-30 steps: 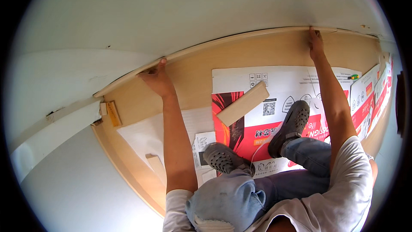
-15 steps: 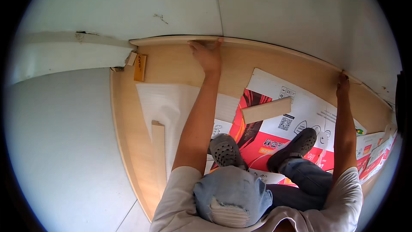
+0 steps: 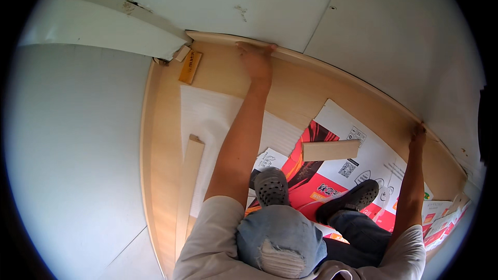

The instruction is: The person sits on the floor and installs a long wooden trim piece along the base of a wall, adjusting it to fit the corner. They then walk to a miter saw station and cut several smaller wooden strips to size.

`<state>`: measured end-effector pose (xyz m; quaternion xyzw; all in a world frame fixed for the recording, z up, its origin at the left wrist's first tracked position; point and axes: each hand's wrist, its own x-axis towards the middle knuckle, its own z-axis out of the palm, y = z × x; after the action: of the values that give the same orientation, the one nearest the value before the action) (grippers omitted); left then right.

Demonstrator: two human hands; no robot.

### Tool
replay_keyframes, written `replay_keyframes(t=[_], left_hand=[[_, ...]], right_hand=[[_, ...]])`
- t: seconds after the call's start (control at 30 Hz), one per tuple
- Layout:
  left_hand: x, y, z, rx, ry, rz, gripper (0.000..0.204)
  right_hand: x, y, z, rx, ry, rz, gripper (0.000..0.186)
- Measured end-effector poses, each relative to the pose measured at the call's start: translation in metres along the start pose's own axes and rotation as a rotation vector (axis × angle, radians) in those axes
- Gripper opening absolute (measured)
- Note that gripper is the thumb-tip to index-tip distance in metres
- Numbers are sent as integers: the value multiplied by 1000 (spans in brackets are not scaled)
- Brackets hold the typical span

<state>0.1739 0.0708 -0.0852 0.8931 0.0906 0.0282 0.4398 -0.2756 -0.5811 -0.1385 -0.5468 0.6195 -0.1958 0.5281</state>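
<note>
Lengthwise, a wooden strip [image 3: 332, 67] is running past the left hand [image 3: 256, 62], fingers spread, touching it. Rightward, the right hand [image 3: 417, 136] is touching it too, grip unclear.

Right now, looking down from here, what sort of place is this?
Probably a room being renovated or fitted out, though which room I can't tell. A long wooden strip runs along the pale wall panels, and a short loose board lies on flattened printed cardboard.
</note>
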Motion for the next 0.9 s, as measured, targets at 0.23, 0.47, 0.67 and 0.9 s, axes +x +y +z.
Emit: replay_keyframes(t=[0.23, 0.47, 0.67, 0.9], left_hand=[[-2, 1, -6, 328, 63, 62, 119], [11, -21, 8, 358, 58, 61, 130], [8, 14, -14, 426, -48, 21, 136], [22, -5, -18, 498, -64, 44, 139]], right_hand=[[-27, 10, 22, 55, 43, -21, 47], [-28, -4, 19, 46, 23, -39, 54], [-41, -10, 17, 110, -53, -17, 48], [-51, -18, 39, 161, 46, 47, 32]])
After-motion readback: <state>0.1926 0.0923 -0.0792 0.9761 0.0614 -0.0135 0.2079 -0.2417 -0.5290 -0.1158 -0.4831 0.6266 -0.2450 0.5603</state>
